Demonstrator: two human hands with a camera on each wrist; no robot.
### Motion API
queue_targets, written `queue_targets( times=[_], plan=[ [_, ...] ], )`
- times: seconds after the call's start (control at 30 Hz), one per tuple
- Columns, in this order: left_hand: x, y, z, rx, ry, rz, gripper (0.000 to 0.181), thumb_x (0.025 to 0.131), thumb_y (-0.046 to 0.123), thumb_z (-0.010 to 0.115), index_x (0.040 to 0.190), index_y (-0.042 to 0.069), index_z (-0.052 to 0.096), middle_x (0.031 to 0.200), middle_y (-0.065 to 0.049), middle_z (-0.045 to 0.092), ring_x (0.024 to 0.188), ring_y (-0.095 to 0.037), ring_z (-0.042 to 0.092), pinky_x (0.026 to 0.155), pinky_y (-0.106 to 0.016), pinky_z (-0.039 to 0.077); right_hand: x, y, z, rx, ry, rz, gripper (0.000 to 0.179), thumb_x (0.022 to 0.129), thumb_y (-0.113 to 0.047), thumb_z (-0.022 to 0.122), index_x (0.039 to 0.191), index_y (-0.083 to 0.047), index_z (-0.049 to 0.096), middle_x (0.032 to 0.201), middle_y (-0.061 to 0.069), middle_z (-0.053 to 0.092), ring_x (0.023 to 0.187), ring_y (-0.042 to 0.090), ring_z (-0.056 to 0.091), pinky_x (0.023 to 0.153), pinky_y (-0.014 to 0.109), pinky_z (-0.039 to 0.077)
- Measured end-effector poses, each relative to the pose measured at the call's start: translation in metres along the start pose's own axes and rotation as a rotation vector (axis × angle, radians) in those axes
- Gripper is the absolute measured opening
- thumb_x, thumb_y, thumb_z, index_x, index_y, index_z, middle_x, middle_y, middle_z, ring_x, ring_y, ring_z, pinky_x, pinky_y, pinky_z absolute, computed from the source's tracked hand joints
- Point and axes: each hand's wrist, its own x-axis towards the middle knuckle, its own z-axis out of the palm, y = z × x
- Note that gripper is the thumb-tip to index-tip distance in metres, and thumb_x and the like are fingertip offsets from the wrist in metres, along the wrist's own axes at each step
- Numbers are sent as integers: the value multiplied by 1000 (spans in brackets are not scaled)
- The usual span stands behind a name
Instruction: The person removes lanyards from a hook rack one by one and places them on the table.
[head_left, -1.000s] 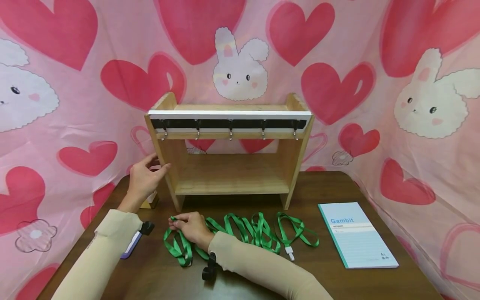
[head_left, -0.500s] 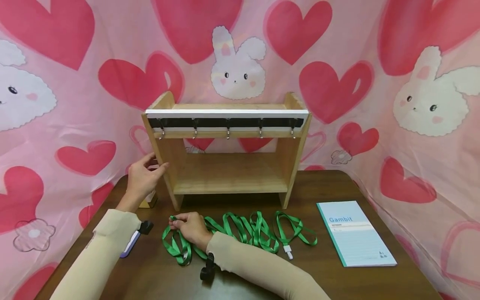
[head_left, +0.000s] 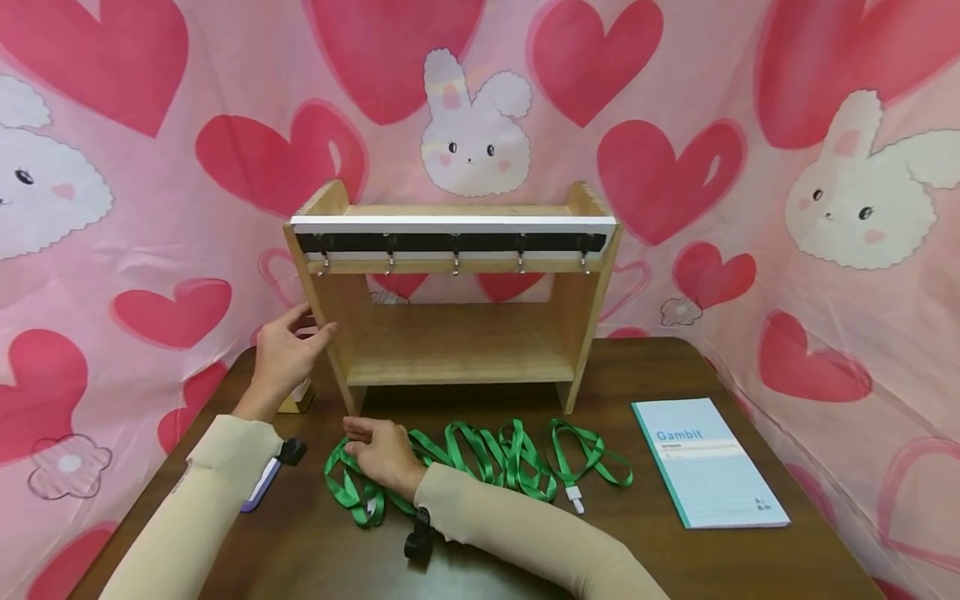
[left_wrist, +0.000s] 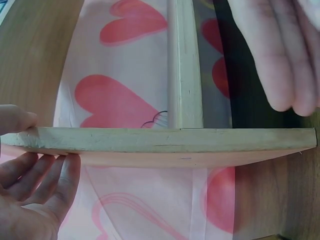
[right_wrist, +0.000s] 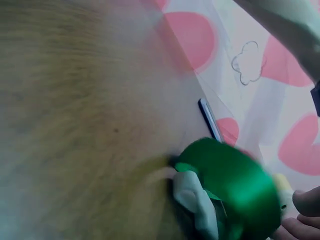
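My left hand (head_left: 288, 354) pinches the left side panel of a wooden shelf (head_left: 457, 350). In the left wrist view its thumb lies on one face of the panel (left_wrist: 180, 140) and its fingers on the other. My right hand (head_left: 386, 454) is over the left end of a row of green lanyards (head_left: 480, 454). Its fingers look straight, with no lanyard end showing between the tips in the head view. In the left wrist view those straight fingers (left_wrist: 280, 65) hang over the dark tabletop. A green lanyard loop (right_wrist: 235, 185) fills the lower part of the right wrist view, blurred.
A white rail (head_left: 453, 227) with several metal hooks (head_left: 455, 258) runs along the shelf front. On the right lies a Gambit notebook (head_left: 708, 462). A blue-edged flat object (head_left: 261, 487) and a small gold-coloured object (head_left: 297, 402) lie near the left forearm. A patterned pink cloth surrounds the table.
Earlier my right hand pinched a green lanyard end at its fingertips; now the fingers have straightened and that end no longer shows there. My left hand stays on the shelf panel.
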Motion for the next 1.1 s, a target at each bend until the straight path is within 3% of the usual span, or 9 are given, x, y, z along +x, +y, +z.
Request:
queue_targets(
  times=[0.13, 0.27, 0.47, 0.6, 0.7, 0.9, 1.1],
  plan=[
    [-1, -1, -1, 7, 1, -11, 56, 91, 31, 75, 138, 4, 61, 119, -24, 72, 94, -16, 71, 68, -2, 50, -9, -3, -6, -83, -34, -62, 48, 93, -16, 72, 137, -31, 64, 131, -16, 69, 120, 3, 65, 97, 20, 54],
    [-1, -2, -1, 2, 0, -12, 56, 92, 31, 74, 139, 4, 60, 121, -24, 71, 102, -34, 71, 67, -2, 50, -17, -5, -16, -124, -75, -107, 52, 92, -19, 73, 141, -34, 60, 137, -19, 64, 125, 3, 61, 100, 22, 53],
    [-1, 0, -3, -4, 8, -28, 56, 91, 32, 75, 139, 6, 61, 121, -23, 72, 100, -25, 71, 67, -2, 49, -33, -8, -48, -78, -204, -171, 54, 94, -19, 72, 145, -25, 57, 144, -9, 61, 130, 10, 60, 104, 27, 53],
    [-1, 1, -4, -9, 21, -34, 55, 92, 34, 74, 138, 7, 62, 121, -22, 72, 103, -32, 71, 68, -1, 48, -41, -11, -76, 5, -260, -194, 54, 94, -13, 72, 145, -17, 56, 145, 2, 62, 132, 18, 61, 106, 29, 53],
    [0, 1, -4, -14, 22, -34, 55, 92, 36, 74, 138, 9, 62, 121, -20, 72, 103, -28, 72, 69, -1, 49, -47, -15, -101, 59, -267, -200, 54, 93, -10, 73, 144, -15, 57, 146, 6, 61, 134, 23, 60, 109, 32, 51],
    [-4, 0, -6, -19, 11, -32, 57, 91, 38, 75, 140, 11, 61, 123, -20, 72, 94, -1, 67, 71, -2, 49, -59, -25, -145, 105, -229, -213, 50, 93, -11, 72, 141, -17, 60, 142, 3, 64, 131, 25, 62, 108, 38, 52],
    [-9, -1, -5, -43, -18, -20, 57, 92, 39, 73, 140, 10, 61, 124, -19, 71, 95, -3, 68, 72, -2, 50, -71, -30, -182, 135, -183, -214, 50, 95, -12, 71, 143, -13, 57, 144, 6, 62, 133, 23, 60, 110, 40, 50]
  ],
)
